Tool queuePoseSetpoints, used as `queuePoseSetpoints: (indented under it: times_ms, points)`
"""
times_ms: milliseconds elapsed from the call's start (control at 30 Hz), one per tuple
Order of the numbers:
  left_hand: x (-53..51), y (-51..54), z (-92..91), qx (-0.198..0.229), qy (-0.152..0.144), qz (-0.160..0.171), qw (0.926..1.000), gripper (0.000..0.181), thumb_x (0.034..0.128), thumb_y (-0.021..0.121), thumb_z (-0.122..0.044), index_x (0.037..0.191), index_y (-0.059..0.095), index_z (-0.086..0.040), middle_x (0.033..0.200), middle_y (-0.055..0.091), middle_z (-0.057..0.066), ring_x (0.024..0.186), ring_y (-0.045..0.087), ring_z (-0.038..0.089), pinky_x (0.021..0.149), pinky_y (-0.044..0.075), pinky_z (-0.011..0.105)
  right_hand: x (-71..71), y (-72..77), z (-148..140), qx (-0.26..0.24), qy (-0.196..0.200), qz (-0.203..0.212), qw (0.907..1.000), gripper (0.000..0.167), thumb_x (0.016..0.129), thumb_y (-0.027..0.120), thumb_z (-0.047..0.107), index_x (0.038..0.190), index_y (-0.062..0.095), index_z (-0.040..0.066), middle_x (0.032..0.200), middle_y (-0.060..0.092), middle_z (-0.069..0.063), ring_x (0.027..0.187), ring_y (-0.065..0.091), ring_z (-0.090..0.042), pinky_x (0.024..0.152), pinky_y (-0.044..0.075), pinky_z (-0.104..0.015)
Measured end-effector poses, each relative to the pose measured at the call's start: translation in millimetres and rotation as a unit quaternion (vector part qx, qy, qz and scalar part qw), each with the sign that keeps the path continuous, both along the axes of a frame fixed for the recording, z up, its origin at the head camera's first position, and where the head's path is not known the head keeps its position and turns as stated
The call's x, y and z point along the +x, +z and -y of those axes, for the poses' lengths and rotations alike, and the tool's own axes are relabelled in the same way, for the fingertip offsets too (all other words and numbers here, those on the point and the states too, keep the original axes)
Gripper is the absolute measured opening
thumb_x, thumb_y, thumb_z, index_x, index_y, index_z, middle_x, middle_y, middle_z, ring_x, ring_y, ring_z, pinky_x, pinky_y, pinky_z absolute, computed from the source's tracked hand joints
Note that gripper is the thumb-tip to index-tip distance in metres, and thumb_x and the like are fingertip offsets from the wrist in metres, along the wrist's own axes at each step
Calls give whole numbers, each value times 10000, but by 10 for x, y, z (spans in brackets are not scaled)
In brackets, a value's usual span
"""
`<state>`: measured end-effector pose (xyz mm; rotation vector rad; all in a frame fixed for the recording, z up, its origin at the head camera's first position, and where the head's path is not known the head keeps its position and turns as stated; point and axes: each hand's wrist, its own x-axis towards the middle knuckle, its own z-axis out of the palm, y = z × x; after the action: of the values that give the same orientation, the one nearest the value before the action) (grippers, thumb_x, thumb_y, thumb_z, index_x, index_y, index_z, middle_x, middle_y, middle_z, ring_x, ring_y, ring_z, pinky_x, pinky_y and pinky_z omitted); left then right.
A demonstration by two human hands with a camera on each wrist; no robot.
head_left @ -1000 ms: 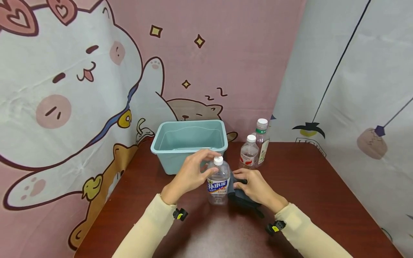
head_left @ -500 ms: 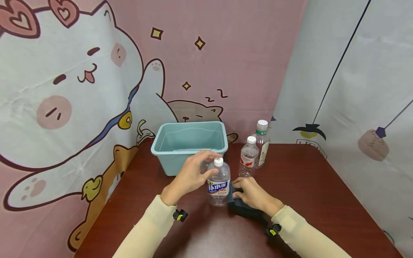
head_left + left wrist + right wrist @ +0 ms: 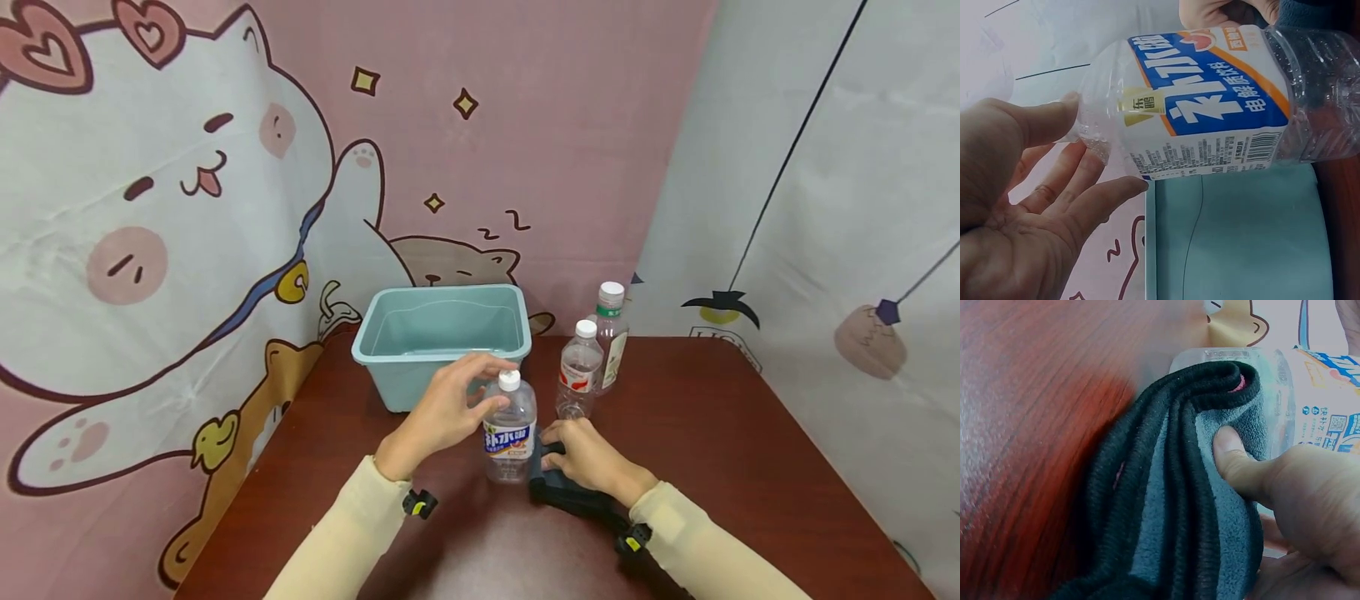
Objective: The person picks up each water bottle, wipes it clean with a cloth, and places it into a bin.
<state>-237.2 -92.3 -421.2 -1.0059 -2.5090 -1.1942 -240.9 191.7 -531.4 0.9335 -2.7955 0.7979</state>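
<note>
A clear plastic bottle (image 3: 510, 440) with a white cap and a blue-and-white label stands upright on the dark red table. My left hand (image 3: 450, 407) holds it near the neck, the thumb on one side and fingers on the other; the left wrist view shows this grip below the cap end of the bottle (image 3: 1210, 100). To the bottle's right, my right hand (image 3: 592, 460) grips a folded grey towel (image 3: 1235, 544) with black edging. In the right wrist view the thumb presses on the towel, which lies against the lower part of the bottle.
Behind the left hand stands a light teal bin (image 3: 442, 357). Two more clear bottles with white caps, a shorter one (image 3: 579, 375) and a taller one (image 3: 613, 342), stand behind the right hand. A printed curtain (image 3: 570, 150) closes off the back and sides.
My right hand has moved the towel down along the bottle's right side, nearer its base and the table's front. The left hand and the bottle stay in place.
</note>
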Motion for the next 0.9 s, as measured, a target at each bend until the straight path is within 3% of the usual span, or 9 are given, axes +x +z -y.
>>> queuePoseSetpoints:
  times_ms: [167,467,900]
  points:
    - [-5,28,7,19,-4,20,10000,466,1070,869,-135,1511,730,-183,1457,771,57,1327,781,285,1056,706,546,-26,1,-10,-63,-77,-14,9999,266,931,988,89,1156,887,-11,1167,893,-122,1138,865,-306,990,714,-509]
    - [1,-7,-5,-76,56,-38,9999,476,1065,878,-148,1516,731,-190,1433,779,34,1311,788,263,1043,718,490,-12,-33,-46,-297,-160,233,9992,325,927,995,102,1211,881,-8,1185,900,-123,1128,870,-286,964,724,-498]
    - [13,1,0,-88,56,-71,9999,481,1065,880,-159,1517,727,-213,1416,780,33,1310,791,256,1037,720,475,13,-35,-78,-921,-402,383,9942,345,949,973,99,1283,887,73,1255,896,-63,1219,852,-281,1037,704,-525]
